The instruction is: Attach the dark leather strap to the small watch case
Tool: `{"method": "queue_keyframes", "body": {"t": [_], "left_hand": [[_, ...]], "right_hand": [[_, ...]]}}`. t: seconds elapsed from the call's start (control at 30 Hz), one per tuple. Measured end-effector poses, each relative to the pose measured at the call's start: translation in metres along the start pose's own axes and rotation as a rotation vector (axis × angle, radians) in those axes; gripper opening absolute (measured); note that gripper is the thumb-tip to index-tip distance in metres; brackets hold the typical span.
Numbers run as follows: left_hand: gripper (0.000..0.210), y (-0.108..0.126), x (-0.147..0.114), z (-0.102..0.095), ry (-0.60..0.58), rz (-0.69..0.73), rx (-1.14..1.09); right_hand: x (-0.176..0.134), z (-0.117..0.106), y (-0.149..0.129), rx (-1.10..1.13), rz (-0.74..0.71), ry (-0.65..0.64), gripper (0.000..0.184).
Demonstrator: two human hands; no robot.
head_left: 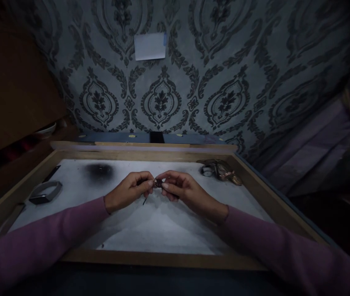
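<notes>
My left hand pinches the left side of a small dark reddish-brown piece with a bright metallic glint. From the other side, my right hand grips the same piece between thumb and fingers. It is held above the middle of a white surface inside a wooden-edged tray. A short thin dark strand shows just below my left fingers. The piece is too small and dim to name. Both hands meet around it, and their fingers partly cover it.
A watch-like grey band lies on the left, near a thin dark strip. At the back right sits a crumpled brown bundle beside a round dial. The tray's wooden rim runs along the front. A patterned wall stands behind.
</notes>
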State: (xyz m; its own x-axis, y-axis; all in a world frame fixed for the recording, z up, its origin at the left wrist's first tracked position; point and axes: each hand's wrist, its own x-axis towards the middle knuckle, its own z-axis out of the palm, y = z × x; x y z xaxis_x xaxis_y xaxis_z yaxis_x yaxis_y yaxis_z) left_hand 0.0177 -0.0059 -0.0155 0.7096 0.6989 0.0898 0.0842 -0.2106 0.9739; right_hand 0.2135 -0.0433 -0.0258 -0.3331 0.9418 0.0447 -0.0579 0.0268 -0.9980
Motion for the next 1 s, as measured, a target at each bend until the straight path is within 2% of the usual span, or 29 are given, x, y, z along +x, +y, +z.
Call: {"method": "queue_keyframes", "body": {"t": [0.33, 0.63, 1.0], "left_hand": [[0.032, 0.0035, 0.0008, -0.0012, -0.010, 0.021, 0.065], [0.032, 0.0020, 0.0011, -0.0027, 0.011, 0.015, 0.076], [0.031, 0.0018, 0.0031, -0.0048, 0.060, -0.040, 0.072]], "right_hand": [[-0.0021, 0.0018, -0.0035, 0.018, 0.060, -0.007, 0.033], [-0.0007, -0.0007, 0.0000, 0.357, 0.196, -0.084, 0.024], [-0.0014, -0.0017, -0.0016, 0.439, 0.218, -0.164, 0.027]]}}
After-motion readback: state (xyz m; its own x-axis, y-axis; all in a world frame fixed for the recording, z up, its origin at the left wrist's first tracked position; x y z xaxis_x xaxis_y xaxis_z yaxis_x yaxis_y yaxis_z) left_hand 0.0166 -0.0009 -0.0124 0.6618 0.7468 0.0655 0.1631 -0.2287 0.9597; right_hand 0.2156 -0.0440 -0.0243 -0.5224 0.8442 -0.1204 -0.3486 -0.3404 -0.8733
